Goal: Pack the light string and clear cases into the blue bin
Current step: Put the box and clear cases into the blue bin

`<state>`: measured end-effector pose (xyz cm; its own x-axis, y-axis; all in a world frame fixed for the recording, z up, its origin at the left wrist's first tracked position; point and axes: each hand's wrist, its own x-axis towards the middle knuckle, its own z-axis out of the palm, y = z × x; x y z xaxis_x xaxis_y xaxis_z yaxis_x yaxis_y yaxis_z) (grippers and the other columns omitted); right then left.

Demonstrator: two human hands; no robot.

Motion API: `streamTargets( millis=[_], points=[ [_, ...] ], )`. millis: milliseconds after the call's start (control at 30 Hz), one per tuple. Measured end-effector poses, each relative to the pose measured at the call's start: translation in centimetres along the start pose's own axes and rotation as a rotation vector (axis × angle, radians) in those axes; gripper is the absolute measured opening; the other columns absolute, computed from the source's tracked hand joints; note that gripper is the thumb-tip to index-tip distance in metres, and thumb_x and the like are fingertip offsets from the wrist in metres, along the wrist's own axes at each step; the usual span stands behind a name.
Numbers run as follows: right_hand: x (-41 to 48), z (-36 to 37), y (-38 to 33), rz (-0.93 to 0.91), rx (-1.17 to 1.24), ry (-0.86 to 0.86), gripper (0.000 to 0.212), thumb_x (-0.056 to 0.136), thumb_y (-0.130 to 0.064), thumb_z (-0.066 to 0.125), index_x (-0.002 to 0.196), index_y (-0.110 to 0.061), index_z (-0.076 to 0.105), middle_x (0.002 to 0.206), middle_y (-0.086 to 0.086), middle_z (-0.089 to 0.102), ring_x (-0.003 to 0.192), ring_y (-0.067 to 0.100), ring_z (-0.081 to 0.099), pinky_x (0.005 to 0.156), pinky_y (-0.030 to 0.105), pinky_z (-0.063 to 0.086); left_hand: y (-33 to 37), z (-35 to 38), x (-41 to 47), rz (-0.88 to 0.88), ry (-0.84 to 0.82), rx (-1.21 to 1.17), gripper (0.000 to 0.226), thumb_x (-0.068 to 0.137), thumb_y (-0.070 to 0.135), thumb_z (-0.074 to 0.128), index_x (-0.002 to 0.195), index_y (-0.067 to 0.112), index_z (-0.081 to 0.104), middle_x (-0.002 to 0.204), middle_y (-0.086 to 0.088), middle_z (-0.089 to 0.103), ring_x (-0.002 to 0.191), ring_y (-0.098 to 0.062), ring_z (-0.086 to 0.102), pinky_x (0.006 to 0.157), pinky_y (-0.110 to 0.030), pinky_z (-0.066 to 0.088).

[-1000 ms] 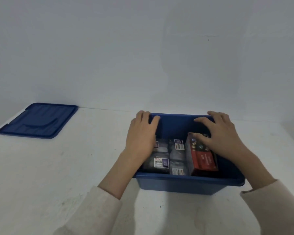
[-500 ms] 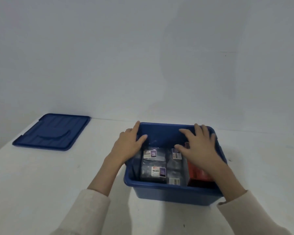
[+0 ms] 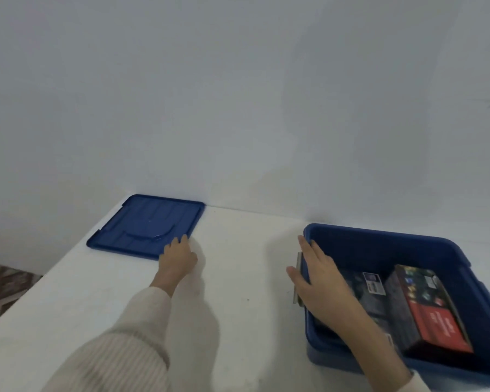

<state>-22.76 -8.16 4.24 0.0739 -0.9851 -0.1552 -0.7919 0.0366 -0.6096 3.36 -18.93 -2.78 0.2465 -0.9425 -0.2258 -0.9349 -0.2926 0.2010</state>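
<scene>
The left hand (image 3: pixel 178 257) reaches out to 11 o'clock across the white bench (image 3: pixel 238 292). Its fingers (image 3: pixel 184 240) are close together, and their tips touch the near right corner of the blue lid (image 3: pixel 145 224), which lies flat by the wall. It is too hard to tell if the fingers hook under the lid's edge or just rest on it. The right hand (image 3: pixel 320 287) lies flat on the left rim of the blue bin (image 3: pixel 379 244), at about 3 o'clock from the left hand. Its fingers are straight and pressed side by side along the rim, and the thumb sticks out over the outside of the wall. Inside the bin, the clear cases (image 3: pixel 371 284) lie just beside the right hand, at its 3 o'clock. The light string box (image 3: pixel 427 312), red and black, stands on its edge next to them, against the bin's right side. The bin sits well apart from the lid.
</scene>
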Motion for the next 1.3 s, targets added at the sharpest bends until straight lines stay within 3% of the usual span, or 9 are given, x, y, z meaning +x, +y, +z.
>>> streamTargets(
  millis=[267, 400, 533, 667, 767, 933, 1067, 1200, 1300],
  points=[
    [0.0, -0.1, -0.3, 0.008, -0.009, 0.0, 0.066, 0.099, -0.036, 0.037, 0.149, -0.027, -0.004, 0.159, -0.002, -0.002, 0.143, 0.02, 0.013, 0.114, 0.034, 0.017, 0.9, 0.4, -0.6, 0.074, 0.133, 0.331, 0.027, 0.092, 0.005, 0.039, 0.119, 0.006, 0.043, 0.122, -0.012, 0.051, 0.109, -0.025, 0.054, 0.08, -0.029, 0.046],
    [0.0, -0.1, 0.0, -0.006, -0.049, 0.008, 0.067, 0.099, -0.038, 0.037, 0.149, -0.026, -0.004, 0.159, 0.0, 0.0, 0.142, 0.022, 0.016, 0.113, 0.036, 0.02, 2.0, 0.3, -1.5, 0.106, 0.111, 0.341, 0.022, 0.087, 0.001, 0.046, 0.108, 0.007, 0.048, 0.109, -0.008, 0.06, 0.096, -0.022, 0.06, 0.066, -0.025, 0.04],
    [0.0, -0.1, 0.2, -0.021, -0.095, 0.034, 0.066, 0.098, -0.039, 0.036, 0.15, -0.025, -0.002, 0.159, 0.001, 0.005, 0.139, 0.023, 0.022, 0.111, 0.039, 0.027, 4.4, -1.8, -3.4, 0.154, 0.215, 0.414, 0.025, 0.083, -0.003, 0.047, 0.106, 0.007, 0.051, 0.103, -0.005, 0.063, 0.091, -0.021, 0.062, 0.064, -0.025, 0.034],
    [-0.3, 0.0, 0.2, -0.033, -0.128, 0.07, 0.064, 0.098, -0.039, 0.035, 0.15, -0.025, 0.0, 0.158, 0.002, 0.012, 0.136, 0.025, 0.027, 0.108, 0.041, 0.033, 6.6, -6.5, -6.1, 0.154, 0.374, 0.392, 0.028, 0.086, 0.005, 0.05, 0.114, 0.004, 0.047, 0.112, -0.009, 0.058, 0.097, -0.025, 0.062, 0.069, -0.03, 0.042],
    [-0.5, -0.1, 0.2, -0.043, -0.095, 0.135, 0.062, 0.097, -0.041, 0.036, 0.149, -0.024, 0.007, 0.157, 0.005, 0.013, 0.138, 0.027, 0.023, 0.109, 0.042, 0.028, 8.3, -10.5, -9.3, 0.183, 0.494, 0.236, 0.025, 0.084, 0.004, 0.05, 0.109, 0.002, 0.047, 0.112, -0.015, 0.052, 0.09, -0.035, 0.06, 0.062, -0.035, 0.034],
    [-2.1, -2.7, 1.0, -0.168, 0.372, 0.403, 0.054, 0.092, -0.029, 0.055, 0.142, -0.022, 0.033, 0.146, 0.0, 0.035, 0.133, 0.019, 0.031, 0.108, 0.033, 0.028, 12.0, -16.5, -16.5, 0.292, 0.725, -0.078, 0.017, 0.085, 0.007, 0.045, 0.102, 0.007, 0.046, 0.091, -0.01, 0.053, 0.08, -0.028, 0.047, 0.062, -0.034, 0.032],
    [-3.4, -7.1, 2.9, -0.226, 0.566, 0.556, 0.057, 0.09, -0.031, 0.058, 0.141, -0.024, 0.034, 0.139, 0.0, 0.042, 0.128, 0.016, 0.039, 0.106, 0.034, 0.035, 14.7, -19.8, -21.7, 0.457, 0.771, -0.626, 0.011, 0.091, 0.018, 0.05, 0.099, 0.018, 0.043, 0.082, -0.002, 0.057, 0.07, -0.02, 0.054, 0.058, -0.031, 0.041],
    [-4.3, -12.3, 5.3, -0.147, 0.795, 0.643, 0.062, 0.09, -0.038, 0.055, 0.145, -0.027, 0.027, 0.133, 0.0, 0.046, 0.115, 0.016, 0.049, 0.092, 0.029, 0.042, 16.6, -19.3, -22.5, 0.487, 0.524, -1.175, 0.019, 0.091, 0.015, 0.056, 0.103, 0.026, 0.048, 0.094, -0.002, 0.066, 0.081, -0.015, 0.063, 0.063, -0.029, 0.051],
    [-5.4, -14.9, 8.3, -0.135, 1.002, 0.547, 0.045, 0.093, -0.032, 0.054, 0.135, -0.021, 0.045, 0.123, 0.002, 0.06, 0.106, 0.018, 0.061, 0.087, 0.036, 0.052, 17.9, -14.8, -20.7, 0.334, 0.19, -1.326, 0.025, 0.092, 0.011, 0.054, 0.112, 0.025, 0.053, 0.1, -0.003, 0.067, 0.084, -0.018, 0.065, 0.06, -0.028, 0.052]
  ],
)
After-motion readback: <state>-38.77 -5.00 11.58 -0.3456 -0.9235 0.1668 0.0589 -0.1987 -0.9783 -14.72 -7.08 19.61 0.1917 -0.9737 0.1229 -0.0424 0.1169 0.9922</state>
